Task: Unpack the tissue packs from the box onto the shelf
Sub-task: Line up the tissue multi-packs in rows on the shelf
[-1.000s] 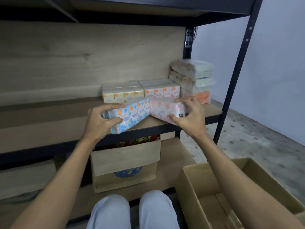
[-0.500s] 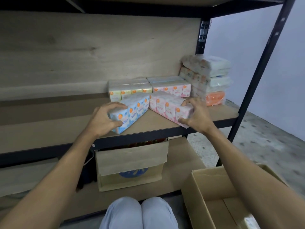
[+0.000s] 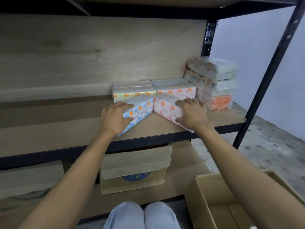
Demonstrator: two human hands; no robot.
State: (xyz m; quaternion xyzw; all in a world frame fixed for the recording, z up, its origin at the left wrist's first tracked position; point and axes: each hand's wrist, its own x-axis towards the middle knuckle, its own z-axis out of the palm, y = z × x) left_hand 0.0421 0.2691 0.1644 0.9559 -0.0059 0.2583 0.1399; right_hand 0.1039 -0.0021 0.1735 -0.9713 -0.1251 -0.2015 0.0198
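1. Both packs have slid farther back onto the shelf (image 3: 165, 131).
2. Left hand (image 3: 113, 119) clasps the blue tissue pack (image 3: 140, 111).
3. Right hand (image 3: 191, 113) clasps the pink tissue pack (image 3: 166, 106); inner ends touch between the hands.

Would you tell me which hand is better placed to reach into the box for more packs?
Probably right: the right hand is on the same side as the open box.

my left hand (image 3: 113, 119) is on a pale blue pack (image 3: 140, 110) dotted with orange circles; my right hand (image 3: 191, 114) on a pink pack (image 3: 166, 108), same orange dots. behind, a yellow pack (image 3: 134, 92). plain brown box (image 3: 212, 200).
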